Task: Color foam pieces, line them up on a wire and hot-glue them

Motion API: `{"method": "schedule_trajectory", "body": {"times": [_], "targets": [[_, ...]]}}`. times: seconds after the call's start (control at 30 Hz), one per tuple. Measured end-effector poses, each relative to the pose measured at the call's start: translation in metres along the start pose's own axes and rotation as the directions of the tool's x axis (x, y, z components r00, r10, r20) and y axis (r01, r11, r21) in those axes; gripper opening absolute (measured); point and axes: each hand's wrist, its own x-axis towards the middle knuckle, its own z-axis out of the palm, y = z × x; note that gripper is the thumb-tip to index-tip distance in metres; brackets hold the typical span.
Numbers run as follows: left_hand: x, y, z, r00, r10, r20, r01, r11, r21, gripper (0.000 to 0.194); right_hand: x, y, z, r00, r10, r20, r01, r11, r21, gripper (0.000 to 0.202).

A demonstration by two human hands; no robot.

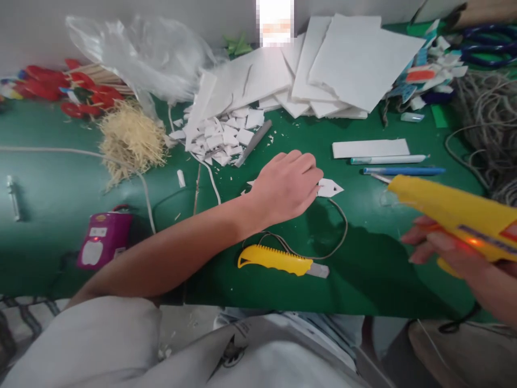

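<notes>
My left hand (288, 180) is closed over a small white foam piece (329, 188), whose pointed end with a dark hole sticks out to the right of the fingers. Jagged white bits also show left of the wrist; the palm side is hidden. On the right, my right hand (448, 253) grips a yellow glue gun (456, 215) with a glowing red light, its nozzle pointing left toward the foam piece but apart from it. A thin grey cord (343, 226) curves below my left hand. Nearer me lies a yellow utility knife (278, 260), blade out.
White foam sheets (351, 59) and foam scraps (224, 134) lie at the back. A foam strip (371, 148) and two pens (404, 171) lie at right, near tangled cord (488, 118). At left are raffia-like straw (131, 140), a purple box (104, 240) and a white cable (81, 152).
</notes>
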Motion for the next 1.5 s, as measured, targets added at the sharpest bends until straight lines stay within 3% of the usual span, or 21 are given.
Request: {"method": "schedule_trajectory", "body": {"times": [0.03,0.13,0.23,0.33,0.47,0.57,0.7,0.83,0.97,1.13,1.3,1.5], "targets": [[-0.001,-0.001,0.001,1.0,0.015,-0.011,-0.015,1.0,-0.001,0.027,-0.005,0.0,0.0,0.997,-0.028,0.076,0.032,0.998,-0.053,0.05],[-0.004,-0.003,0.001,0.998,0.045,-0.036,-0.045,0.999,-0.016,0.025,-0.01,-0.012,0.011,0.996,-0.062,0.062,0.067,0.994,-0.083,0.053],[-0.006,-0.005,0.002,0.999,0.043,-0.021,-0.044,0.998,-0.036,0.023,0.003,-0.034,0.031,0.999,-0.016,-0.049,0.021,0.994,0.11,0.063],[-0.006,-0.005,0.005,0.999,0.038,-0.019,-0.038,0.999,-0.038,0.027,0.019,-0.049,0.045,0.997,0.078,-0.018,-0.07,0.961,0.267,0.065],[-0.007,-0.004,0.008,0.998,0.039,-0.048,-0.04,0.999,-0.017,0.029,0.021,-0.032,0.052,0.989,0.142,0.039,-0.147,0.952,0.268,0.067],[-0.007,-0.004,0.009,0.998,0.055,-0.04,-0.056,0.998,-0.005,0.027,0.013,-0.002,0.056,0.989,0.135,-0.055,-0.122,0.972,0.199,0.063],[-0.006,-0.007,0.012,0.995,0.082,-0.052,-0.082,0.997,-0.001,0.025,0.004,0.021,0.062,0.991,-0.056,-0.122,0.069,0.991,0.111,0.044],[-0.004,-0.009,0.015,0.994,0.092,-0.065,-0.093,0.996,-0.014,0.027,0.005,0.019,0.066,0.955,-0.254,-0.15,0.265,0.963,0.053,0.03],[-0.004,-0.009,0.013,0.995,0.089,-0.045,-0.09,0.996,-0.011,0.028,0.01,0.013,0.063,0.934,-0.293,-0.204,0.284,0.956,-0.073,0.039],[-0.005,-0.009,0.008,0.988,0.121,-0.092,-0.118,0.992,0.032,0.026,0.016,0.002,0.055,0.944,-0.324,-0.055,0.313,0.938,-0.15,0.049],[-0.005,-0.008,0.007,0.987,0.127,-0.094,-0.123,0.991,0.044,0.026,0.019,-0.006,0.053,0.901,-0.43,-0.057,0.41,0.887,-0.214,0.054],[-0.006,-0.011,0.011,0.986,0.141,-0.093,-0.134,0.989,0.068,0.026,0.021,-0.005,0.052,0.861,-0.507,-0.031,0.483,0.836,-0.26,0.047]]}}
